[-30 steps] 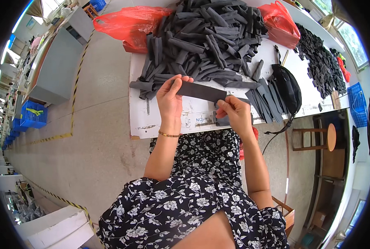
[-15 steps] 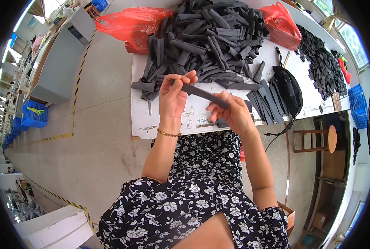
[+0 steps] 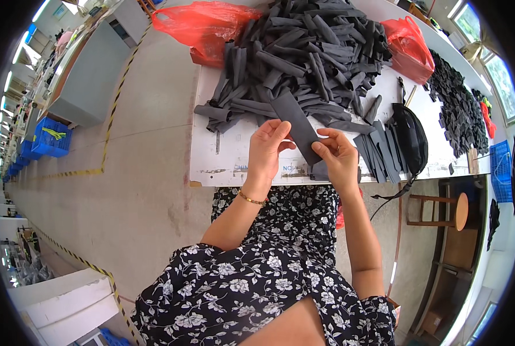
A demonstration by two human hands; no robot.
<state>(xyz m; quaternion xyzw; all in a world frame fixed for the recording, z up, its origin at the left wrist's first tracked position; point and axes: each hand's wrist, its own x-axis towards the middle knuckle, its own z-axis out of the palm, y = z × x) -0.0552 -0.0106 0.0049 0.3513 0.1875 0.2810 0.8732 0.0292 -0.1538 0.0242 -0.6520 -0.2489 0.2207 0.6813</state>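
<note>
Head view, left edge of table [image 3: 211,158]: red plastic bag [image 3: 211,32] beside the pile of curled dark pieces [image 3: 321,57].
Left hand [image 3: 267,145]: thumb and fingers pinching the strip's left long edge, near mid-length.
Dark strip [image 3: 295,118]: held between the hands above the table's near edge, slanting, upper end toward the pile.
Strip handling (judged): light, thin, pliable; matte face, probably little slip; hard to break, easy to curl.
Best hold (judged): thumb-and-finger pinch on opposite long edges, light tension to keep it flat.
Right hand [image 3: 343,158]: thumb pressed on the strip near its lower end; fingertips behind it unclear.
Flat strips [image 3: 378,155]: fanned, right of the right hand, beside a black pouch [image 3: 412,135].
</note>
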